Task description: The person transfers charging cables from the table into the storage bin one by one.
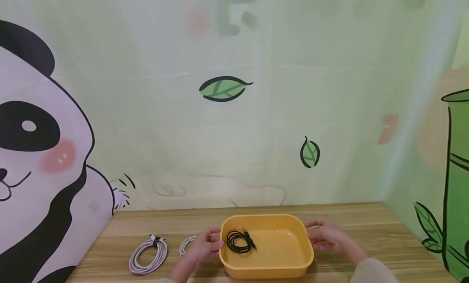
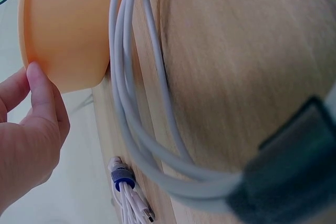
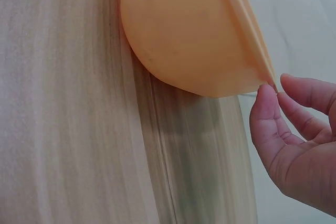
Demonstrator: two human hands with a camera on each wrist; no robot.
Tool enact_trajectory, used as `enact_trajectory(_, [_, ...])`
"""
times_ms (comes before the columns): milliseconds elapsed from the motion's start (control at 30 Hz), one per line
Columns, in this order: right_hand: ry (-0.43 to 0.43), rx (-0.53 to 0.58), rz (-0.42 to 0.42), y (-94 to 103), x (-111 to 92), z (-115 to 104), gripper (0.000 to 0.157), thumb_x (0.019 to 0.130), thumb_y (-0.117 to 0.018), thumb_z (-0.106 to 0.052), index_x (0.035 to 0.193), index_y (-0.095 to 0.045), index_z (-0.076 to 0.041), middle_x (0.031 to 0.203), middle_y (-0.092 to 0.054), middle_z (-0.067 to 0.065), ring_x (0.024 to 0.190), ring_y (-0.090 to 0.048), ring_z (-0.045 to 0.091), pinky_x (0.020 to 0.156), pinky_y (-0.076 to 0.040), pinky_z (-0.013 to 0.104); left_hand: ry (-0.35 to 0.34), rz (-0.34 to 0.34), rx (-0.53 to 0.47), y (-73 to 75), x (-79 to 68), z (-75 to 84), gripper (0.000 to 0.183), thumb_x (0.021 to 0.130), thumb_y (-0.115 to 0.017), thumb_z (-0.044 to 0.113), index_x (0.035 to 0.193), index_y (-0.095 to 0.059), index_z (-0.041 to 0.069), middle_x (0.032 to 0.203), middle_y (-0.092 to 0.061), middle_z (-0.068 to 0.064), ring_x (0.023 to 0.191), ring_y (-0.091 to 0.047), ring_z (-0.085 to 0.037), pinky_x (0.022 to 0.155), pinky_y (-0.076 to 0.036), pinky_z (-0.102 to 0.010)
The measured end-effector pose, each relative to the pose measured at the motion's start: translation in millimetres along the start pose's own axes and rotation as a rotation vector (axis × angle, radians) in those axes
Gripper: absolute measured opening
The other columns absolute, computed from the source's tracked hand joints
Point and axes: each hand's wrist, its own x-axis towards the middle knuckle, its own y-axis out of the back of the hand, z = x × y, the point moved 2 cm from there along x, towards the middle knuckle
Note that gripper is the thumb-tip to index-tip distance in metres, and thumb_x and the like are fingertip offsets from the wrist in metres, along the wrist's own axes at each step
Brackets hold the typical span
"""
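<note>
A yellow plastic bin (image 1: pixel 269 273) sits on the wooden table with a coiled black cable (image 1: pixel 239 242) in its left part. On its left side, my left hand (image 1: pixel 201 247) pinches the rim between thumb and fingers, as the left wrist view shows at the bin wall (image 2: pixel 68 30). Opposite, my right hand (image 1: pixel 327 237) holds the right rim, thumb (image 3: pixel 266 106) on the near face and fingers at the other side. Partly hidden behind my left hand lies a white cable (image 1: pixel 184 245). Looped white cable (image 2: pixel 126 72) with a dark strap (image 2: pixel 294 166) fills the left wrist view's foreground.
Left of the bin, a coil of white cable (image 1: pixel 146 266) with a black tie lies on the table (image 1: pixel 366 224). Behind the table stands a pale green backdrop (image 1: pixel 256 152) with a printed panda and leaves.
</note>
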Motion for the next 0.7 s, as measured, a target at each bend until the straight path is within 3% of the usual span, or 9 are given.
enact_trajectory(700, [-0.029, 0.057, 0.007, -4.0, 2.3, 4.9, 0.048, 0.079, -0.056, -0.003, 0.121, -0.035, 0.006, 0.065, -0.057, -0.001, 0.054, -0.053, 0.006, 0.05, -0.048, 0.019, 0.002, -0.006, -0.014, 0.1, 0.2, -1.6, 0.045, 0.083, -0.055, 0.0, 0.123, -0.037, -0.009, 0.085, -0.047, -0.003, 0.071, -0.05, -0.01, 0.061, -0.049, -0.021])
